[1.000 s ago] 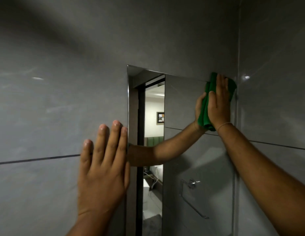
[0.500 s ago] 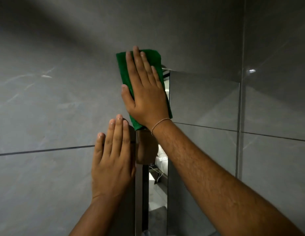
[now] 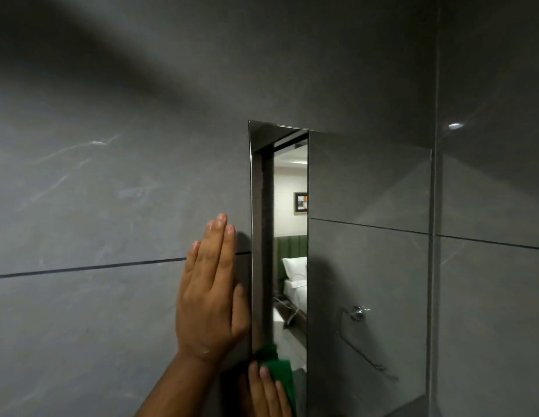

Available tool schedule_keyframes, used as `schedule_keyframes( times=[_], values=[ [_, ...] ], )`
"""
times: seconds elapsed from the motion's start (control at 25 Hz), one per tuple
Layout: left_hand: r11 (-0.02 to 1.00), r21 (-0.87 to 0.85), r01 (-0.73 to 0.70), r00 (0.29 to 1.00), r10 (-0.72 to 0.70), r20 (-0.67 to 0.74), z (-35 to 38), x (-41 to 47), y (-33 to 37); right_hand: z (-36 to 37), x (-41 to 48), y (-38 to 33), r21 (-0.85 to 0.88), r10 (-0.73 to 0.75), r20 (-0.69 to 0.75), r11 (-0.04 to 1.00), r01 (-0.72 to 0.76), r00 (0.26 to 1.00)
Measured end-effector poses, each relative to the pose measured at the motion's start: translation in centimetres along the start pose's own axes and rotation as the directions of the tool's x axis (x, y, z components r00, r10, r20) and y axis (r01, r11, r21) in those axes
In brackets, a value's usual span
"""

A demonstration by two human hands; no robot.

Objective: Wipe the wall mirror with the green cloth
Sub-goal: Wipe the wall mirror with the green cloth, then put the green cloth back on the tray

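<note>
right hand (image 3: 268,392) flat, fingers together on cloth (image 3: 281,374), low on mirror (image 3: 367,266) | left hand (image 3: 211,290) flat beside mirror, fingers together, empty | risk: unpinched cloth slipping free

A hotel-style bathroom is showing here. Large grey stone-look tiles (image 3: 111,191) with dark grout lines are covering the walls all around the wall mirror (image 3: 367,236). Within the mirror, a chrome towel holder (image 3: 357,314) is reflecting low on the right side, and along its left side an open doorway is giving onto a bedroom: a bed with white pillows (image 3: 294,266), a green padded headboard (image 3: 291,245) above them, and a framed picture (image 3: 300,202) higher up.
</note>
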State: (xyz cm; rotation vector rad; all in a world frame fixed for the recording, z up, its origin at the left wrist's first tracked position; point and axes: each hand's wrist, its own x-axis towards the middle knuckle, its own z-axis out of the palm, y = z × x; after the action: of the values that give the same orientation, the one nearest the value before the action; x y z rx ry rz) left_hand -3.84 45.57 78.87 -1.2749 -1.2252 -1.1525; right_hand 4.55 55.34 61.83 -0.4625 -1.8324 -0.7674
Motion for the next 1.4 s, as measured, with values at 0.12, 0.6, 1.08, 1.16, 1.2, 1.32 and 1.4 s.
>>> schedule_keyframes(
  times=[0.12, 0.6, 1.08, 1.16, 1.2, 1.32, 1.4],
  values=[
    [0.997, 0.077, 0.001, 1.000, -0.003, 0.030, 0.1, 0.1, 0.1, -0.5, -0.5, 0.7, -0.146, 0.004, -0.007, 0.989, -0.005, 1.000],
    [0.996, 0.005, 0.084, 0.965, -0.083, 0.250, -3.2, 0.8, 0.9, -8.0, 3.4, -3.4, 0.476, 0.412, -0.199, 0.834, -0.279, 0.889],
    [0.862, 0.450, 0.233, 0.911, -0.356, 0.211, -21.1, -4.9, 1.6, -19.3, 14.5, -7.2, 0.820, 0.421, -0.006, 0.521, -0.236, 0.907],
    [0.825, 0.458, 0.331, 0.844, -0.476, 0.248, -23.8, -10.7, 2.3, -19.5, 11.1, -10.6, 0.850, 0.440, 0.143, 0.404, -0.338, 0.886],
    [0.805, 0.456, 0.379, 0.806, -0.529, 0.265, -25.0, -14.1, 2.7, -19.6, 8.7, -12.3, 0.852, 0.485, 0.259, 0.293, -0.434, 0.836],
    [0.740, 0.489, 0.461, 0.707, -0.640, 0.302, -29.1, -24.4, 3.6, -19.8, -0.6, -17.4, 0.722, 0.570, 0.650, -0.257, -0.642, 0.503],
    [0.707, 0.539, 0.457, 0.648, -0.680, 0.343, -32.0, -30.5, 4.4, -20.8, -7.4, -20.5, 0.536, 0.512, 0.826, -0.579, -0.615, 0.238]
  ],
)
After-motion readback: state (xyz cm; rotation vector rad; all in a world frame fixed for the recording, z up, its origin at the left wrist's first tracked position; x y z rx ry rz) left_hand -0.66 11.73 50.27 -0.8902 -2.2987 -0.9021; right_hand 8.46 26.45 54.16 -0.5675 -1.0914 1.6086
